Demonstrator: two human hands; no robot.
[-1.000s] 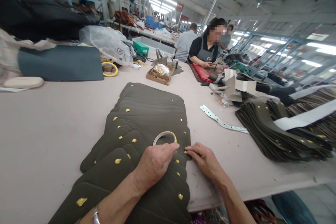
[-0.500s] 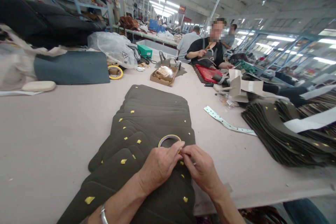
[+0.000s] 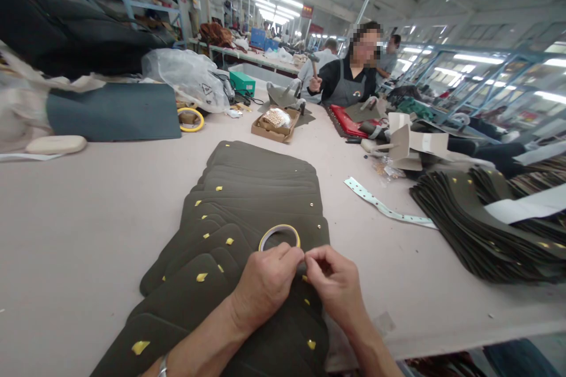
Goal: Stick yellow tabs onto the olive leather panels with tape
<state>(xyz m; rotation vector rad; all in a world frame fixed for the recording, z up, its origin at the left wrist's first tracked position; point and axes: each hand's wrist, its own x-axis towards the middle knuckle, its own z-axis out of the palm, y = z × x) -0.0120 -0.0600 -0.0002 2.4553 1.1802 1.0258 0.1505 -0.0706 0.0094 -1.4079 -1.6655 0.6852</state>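
Note:
Dark olive panels [image 3: 260, 177] lie overlapped on the table, with small yellow tape pieces on them. Over these panels my left hand [image 3: 269, 280] is closed on a roll of yellow tape [image 3: 279, 227], whose ring stands up behind the fingers. Just to its right, my right hand [image 3: 333, 280] is pinched, thumb against forefinger, its tips almost touching those of my left hand. Whatever the right fingertips hold is too small to make out.
A cardboard box [image 3: 274, 129] of small gold parts stands beyond the panels. A perforated strip [image 3: 384, 207] and a stack of dark strips [image 3: 477, 230] lie right. Another yellow tape roll [image 3: 191, 120] is back left. Across the table, a person [image 3: 349, 79] raises a hammer [image 3: 314, 65].
The tape roll and my left hand have shifted slightly left, and the tape ring is tilted differently. Across the table, the person has raised a hammer and laid a grey piece on the red item.

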